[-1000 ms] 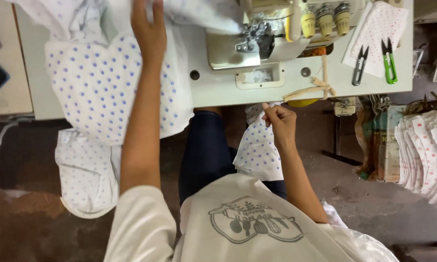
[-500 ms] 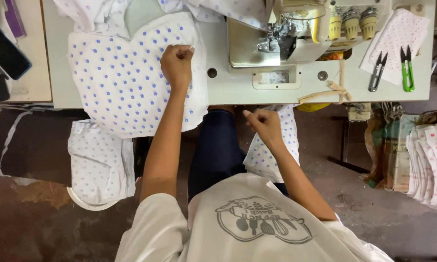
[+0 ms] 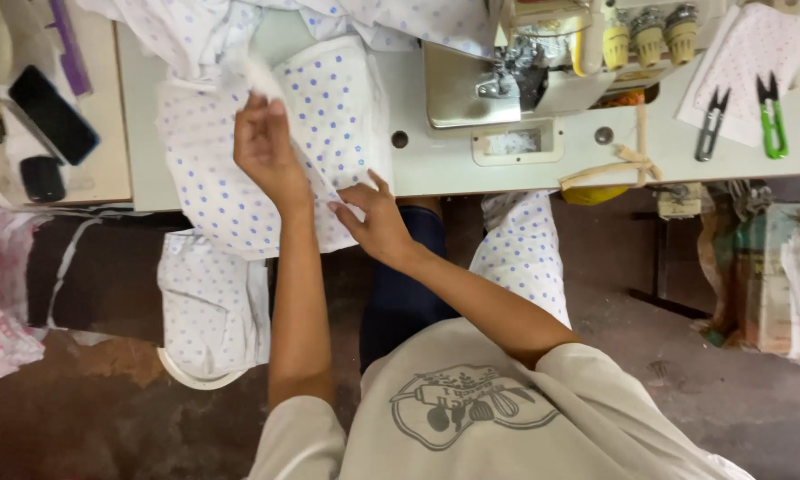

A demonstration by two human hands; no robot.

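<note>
The left hand (image 3: 262, 147) pinches a raised edge of the dotted cloth (image 3: 231, 191) on the bench (image 3: 435, 169), left of the sewing machine (image 3: 506, 67), while the right hand (image 3: 378, 222) (grip loose, fingers spread) presses the cloth flat so it stays smooth.

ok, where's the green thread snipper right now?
In the head view the green thread snipper lies at the far right of the sewing table, on a dotted fabric piece, right of the black snipper.
</note>
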